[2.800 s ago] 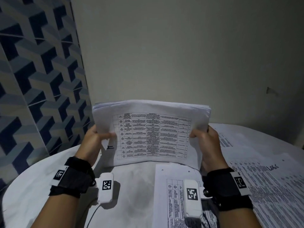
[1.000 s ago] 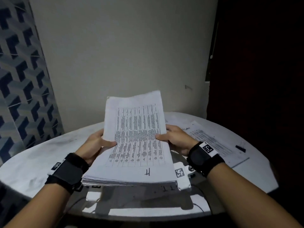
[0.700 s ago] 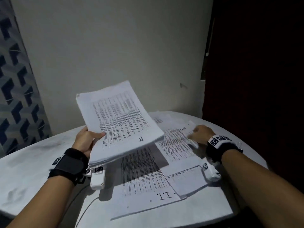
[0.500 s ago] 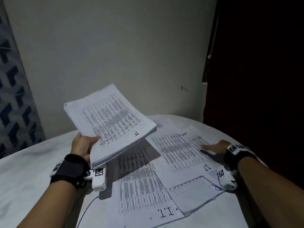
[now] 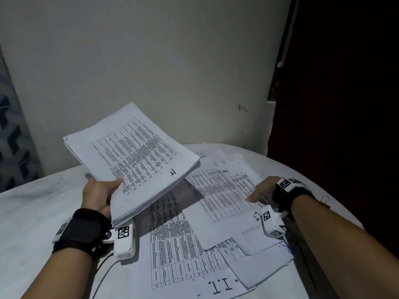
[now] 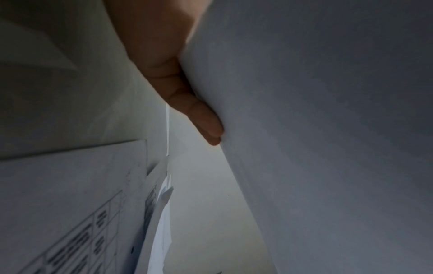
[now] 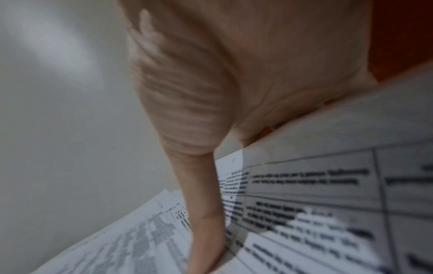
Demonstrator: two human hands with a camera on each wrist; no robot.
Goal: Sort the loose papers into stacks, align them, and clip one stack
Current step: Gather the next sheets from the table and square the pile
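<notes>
A thick stack of printed papers (image 5: 138,156) hangs tilted above the round white table (image 5: 32,212). My left hand (image 5: 101,194) grips its near left corner, thumb on top. In the left wrist view my fingers (image 6: 199,115) lie under the stack's blank underside (image 6: 328,129). To the right, my right hand (image 5: 262,189) pinches the right edge of a loose printed sheet (image 5: 220,197) lying on other papers. The thumb (image 7: 201,213) presses on top of this sheet (image 7: 316,185), and the fingers are hidden beneath its edge.
A sheet marked "I.T." (image 5: 179,251) lies at the table's front, with more sheets (image 5: 265,268) overlapping at the front right. Other papers (image 5: 216,156) lie near the pale wall behind. A dark door stands at the right.
A second ago both hands held the stack. My right hand has let go and moved right to the loose sheet, which has slid a little. My left hand alone holds the stack, swung leftward.
</notes>
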